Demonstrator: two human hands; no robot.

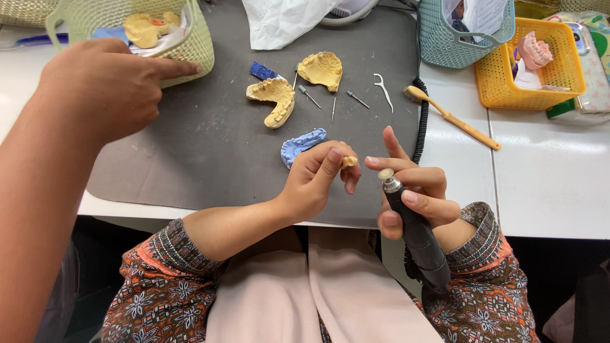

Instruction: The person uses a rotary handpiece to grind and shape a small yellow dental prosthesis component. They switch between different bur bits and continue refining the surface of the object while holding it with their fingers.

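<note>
My left hand (pixel 316 182) pinches a small yellow plaster tooth piece (pixel 349 162) between thumb and fingertips, above the front edge of a grey mat (pixel 197 152). My right hand (pixel 417 195) grips a dark rotary handpiece (pixel 416 232) upright, its pale disc tip (pixel 386 173) just right of the piece without touching it. A blue dental impression (pixel 301 145) lies just behind my left hand. Further back on the mat rest two yellow plaster jaw casts (pixel 275 98) (pixel 322 68).
Another person's arm (pixel 76 127) reaches in from the left, finger pointing at a green basket (pixel 197 47). Three small burs (pixel 309 96), a white floss pick (pixel 383 89), a toothbrush (pixel 452 118) and a black coiled cord (pixel 419 121) lie nearby. Teal basket (pixel 438 38) and yellow basket (pixel 508 95) stand back right.
</note>
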